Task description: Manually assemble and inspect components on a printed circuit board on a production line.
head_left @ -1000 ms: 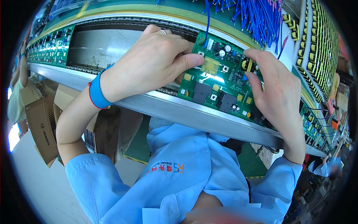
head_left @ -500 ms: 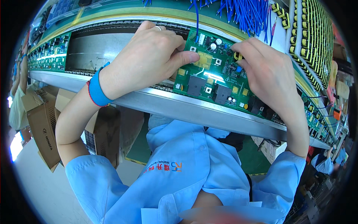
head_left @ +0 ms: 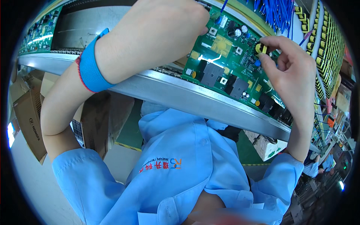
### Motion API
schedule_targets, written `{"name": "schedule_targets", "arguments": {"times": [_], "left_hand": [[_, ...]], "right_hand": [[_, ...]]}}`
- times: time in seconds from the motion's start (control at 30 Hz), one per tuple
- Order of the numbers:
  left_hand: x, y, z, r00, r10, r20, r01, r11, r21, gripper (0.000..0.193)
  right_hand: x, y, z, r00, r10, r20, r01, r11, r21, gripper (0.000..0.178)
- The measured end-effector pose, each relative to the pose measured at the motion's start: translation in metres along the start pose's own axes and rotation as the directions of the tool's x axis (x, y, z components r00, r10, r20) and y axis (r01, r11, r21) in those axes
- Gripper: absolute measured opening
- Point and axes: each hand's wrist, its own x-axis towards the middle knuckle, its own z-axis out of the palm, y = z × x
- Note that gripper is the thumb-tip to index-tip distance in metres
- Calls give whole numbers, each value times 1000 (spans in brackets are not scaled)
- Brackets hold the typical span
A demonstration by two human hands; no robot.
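Observation:
A green circuit board [head_left: 234, 52] lies in the metal-edged rail in front of me. Large grey-black relays, small capacitors and bare yellowish pads cover it. My right hand [head_left: 290, 62] pinches a small yellow-and-black transformer [head_left: 260, 48] between thumb and forefinger, at the board's right part. Its other fingers are curled. My left hand [head_left: 165, 33] is over the board's upper left corner, with its back toward me and most fingers hidden. One fingertip shows at the board's edge; whether it grips anything is unclear. A blue wire [head_left: 224, 6] rises from the board near this hand.
Many blue wires [head_left: 275, 15] lie beyond the rail. At the far right stand rows of yellow-and-black transformers [head_left: 330, 56]. Another populated board [head_left: 39, 32] sits in the rail at left. The rail's metal edge [head_left: 168, 84] runs before my body; cardboard boxes [head_left: 30, 112] stand below left.
My left hand has moved up and off the board's middle, its thumb leaving the yellowish pad. My right hand keeps its pinch at the transformer. The view has shifted and tilted slightly.

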Motion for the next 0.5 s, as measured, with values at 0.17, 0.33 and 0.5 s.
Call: {"name": "schedule_targets", "arguments": {"times": [0.17, 0.33, 0.5], "left_hand": [[-2, 1, -3, 999, -34, 41, 35, 999, -17, 22], [-1, -2, -2, 998, 1, 58, -2, 1000, 20, 20], [-4, 1, -3, 997, -2, 76, -2, 998, 57, 19]], "right_hand": [[-8, 3, 5, 999, -29, -33, 28, 999, -30, 25], [-7, -2, 5, 999, 28, -21, -28, 999, -24, 28], [-7, -1, 9, 980, -197, -4, 193, 965, -177, 27]]}}
